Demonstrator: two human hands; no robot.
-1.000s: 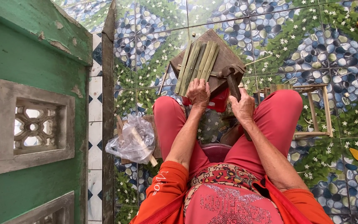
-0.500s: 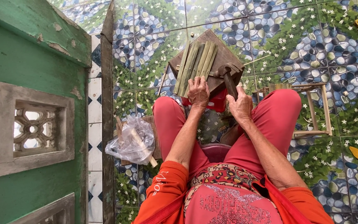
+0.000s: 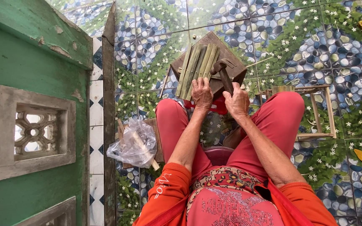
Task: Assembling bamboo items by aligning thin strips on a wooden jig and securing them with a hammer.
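Since half a second ago the hammer has swung a little toward the person's left, its head now lying over the near end of the slats instead of off to their right; the hands have hardly shifted. Right hand is closed round the hammer's dark handle, fingers wrapped tight, with the head pointing away from the body and resting on or just above the board; which of the two cannot be told. Left hand lies curled over the near ends of the slats, knuckles up, pressing or gripping them; the fingertips are hidden, so how firmly it holds cannot be told. These slats, green-grey strips laid side by side, run lengthwise across the brown board, which sits between the knees on something red. Both forearms reach forward from orange sleeves over red trousers. Beside the left thigh a crumpled clear plastic bag rests on a small wooden block, with a pale stick poking out beneath it. Near the right knee stands a light wooden frame on the patterned tile floor. A green wall with a carved stone vent fills the person's left side.
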